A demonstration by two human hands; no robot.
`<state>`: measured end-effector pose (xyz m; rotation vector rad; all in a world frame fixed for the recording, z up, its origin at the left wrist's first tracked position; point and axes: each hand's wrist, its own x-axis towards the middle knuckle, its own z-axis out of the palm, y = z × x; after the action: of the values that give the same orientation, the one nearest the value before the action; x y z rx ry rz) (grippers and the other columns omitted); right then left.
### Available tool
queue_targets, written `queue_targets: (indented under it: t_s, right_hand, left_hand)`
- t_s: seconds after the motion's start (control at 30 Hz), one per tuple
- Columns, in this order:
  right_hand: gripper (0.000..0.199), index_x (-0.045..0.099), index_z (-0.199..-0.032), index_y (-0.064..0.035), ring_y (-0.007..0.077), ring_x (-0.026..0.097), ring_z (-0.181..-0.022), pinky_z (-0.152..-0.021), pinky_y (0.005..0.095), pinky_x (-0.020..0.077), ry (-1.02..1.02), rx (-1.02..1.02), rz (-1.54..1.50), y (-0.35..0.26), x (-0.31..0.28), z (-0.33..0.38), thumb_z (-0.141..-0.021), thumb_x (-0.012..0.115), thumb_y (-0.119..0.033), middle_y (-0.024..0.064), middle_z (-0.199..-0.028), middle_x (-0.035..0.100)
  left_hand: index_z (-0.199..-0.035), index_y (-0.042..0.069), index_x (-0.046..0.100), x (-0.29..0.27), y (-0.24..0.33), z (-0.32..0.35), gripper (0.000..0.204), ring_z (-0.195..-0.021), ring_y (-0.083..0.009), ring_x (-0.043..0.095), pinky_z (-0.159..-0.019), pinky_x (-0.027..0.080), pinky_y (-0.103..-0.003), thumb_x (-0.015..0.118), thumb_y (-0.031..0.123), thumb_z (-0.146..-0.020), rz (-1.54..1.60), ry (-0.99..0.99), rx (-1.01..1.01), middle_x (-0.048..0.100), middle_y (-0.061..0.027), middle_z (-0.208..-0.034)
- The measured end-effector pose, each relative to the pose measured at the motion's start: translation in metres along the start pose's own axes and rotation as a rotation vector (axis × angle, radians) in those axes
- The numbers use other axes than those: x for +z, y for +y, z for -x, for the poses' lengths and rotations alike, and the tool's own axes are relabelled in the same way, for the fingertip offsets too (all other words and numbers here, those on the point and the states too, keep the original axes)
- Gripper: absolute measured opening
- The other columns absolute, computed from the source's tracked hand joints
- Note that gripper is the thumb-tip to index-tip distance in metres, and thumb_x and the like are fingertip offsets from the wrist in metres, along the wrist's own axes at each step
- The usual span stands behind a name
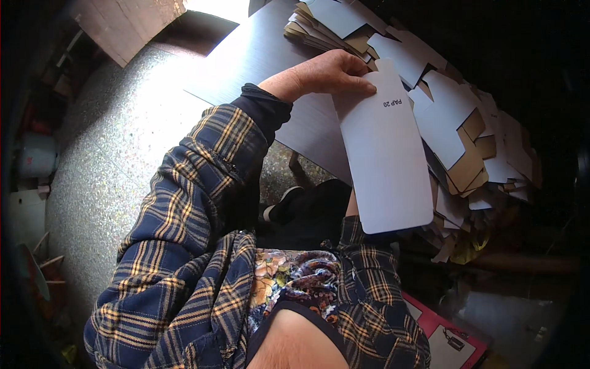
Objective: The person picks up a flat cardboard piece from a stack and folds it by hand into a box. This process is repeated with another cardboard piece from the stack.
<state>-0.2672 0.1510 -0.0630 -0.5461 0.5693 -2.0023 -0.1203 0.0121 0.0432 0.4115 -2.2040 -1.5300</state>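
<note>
My left hand (326,75) grips the top edge of a flat white cardboard box blank (386,160), fingers curled over its upper left corner. The blank hangs down over the edge of a grey table (258,58) toward my lap. My left arm wears a blue and yellow plaid sleeve (203,184) with a dark cuff. My right hand is hidden behind the lower end of the blank; only a bit of forearm and plaid sleeve (369,264) show. A heap of white and brown flat box blanks (455,117) lies just right of the held one.
A speckled stone floor (117,141) spreads to the left. A wooden board (123,21) sits at the upper left. A red clipboard-like sheet (452,341) lies at the lower right. Clutter lines the left edge.
</note>
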Motion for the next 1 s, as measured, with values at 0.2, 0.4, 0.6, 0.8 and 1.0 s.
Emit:
queue_targets:
  t_s: [0.2, 0.4, 0.6, 0.8, 1.0]
  right_hand:
    - [0.051, 0.040, -0.135, -0.0089, 0.0306, 0.044, -0.121, -0.104, 0.0501, 0.0348, 0.039, -0.023, 0.013, -0.002, -0.002, 0.009, -0.095, 0.045, -0.040, 0.0102, -0.135, 0.044]
    - [0.056, 0.038, -0.140, -0.0091, 0.0320, 0.042, -0.128, -0.107, 0.0507, 0.0328, 0.079, -0.054, 0.005, -0.010, -0.017, 0.017, -0.095, 0.044, -0.041, 0.0105, -0.142, 0.042]
    - [0.052, 0.042, -0.136, -0.0150, 0.0347, 0.043, -0.126, -0.094, 0.0597, 0.0415, 0.186, -0.075, 0.130, -0.018, -0.006, 0.014, -0.097, 0.032, -0.046, 0.0100, -0.138, 0.045]
    - [0.041, 0.048, -0.127, -0.0111, 0.0236, 0.055, -0.105, -0.080, 0.0431, 0.0534, 0.391, -0.116, 0.339, -0.002, 0.030, 0.029, -0.097, 0.042, -0.038, 0.0071, -0.122, 0.054]
    - [0.041, 0.051, -0.122, -0.0005, 0.0259, 0.055, -0.104, -0.083, 0.0363, 0.0490, 0.318, -0.522, 1.078, -0.018, -0.022, 0.033, -0.096, 0.043, -0.031, 0.0132, -0.119, 0.055]
  left_hand:
    - [-0.097, 0.000, 0.068, -0.011, -0.007, 0.000, 0.043, -0.083, -0.0177, 0.065, -0.080, 0.052, -0.032, 0.073, 0.040, -0.081, -0.167, 0.041, -0.056, 0.068, -0.0093, -0.087]
    - [-0.087, 0.000, 0.070, -0.018, -0.033, -0.008, 0.043, -0.070, -0.0161, 0.065, -0.067, 0.052, -0.031, 0.071, 0.041, -0.076, -0.141, 0.369, -0.138, 0.066, -0.0096, -0.073]
    - [-0.090, 0.001, 0.069, -0.034, -0.044, -0.006, 0.037, -0.068, -0.0149, 0.063, -0.060, 0.052, -0.029, 0.070, 0.036, -0.078, 0.030, 0.436, -0.182, 0.065, -0.0066, -0.075]
    - [-0.093, 0.000, 0.068, -0.051, -0.046, 0.007, 0.032, -0.072, -0.0115, 0.061, -0.063, 0.050, -0.026, 0.070, 0.031, -0.082, 0.332, 0.370, -0.092, 0.064, -0.0040, -0.080]
    - [-0.092, 0.002, 0.065, -0.043, -0.026, 0.016, 0.029, -0.073, -0.0100, 0.060, -0.066, 0.049, -0.025, 0.070, 0.029, -0.083, 0.415, 0.356, -0.029, 0.063, -0.0030, -0.080]
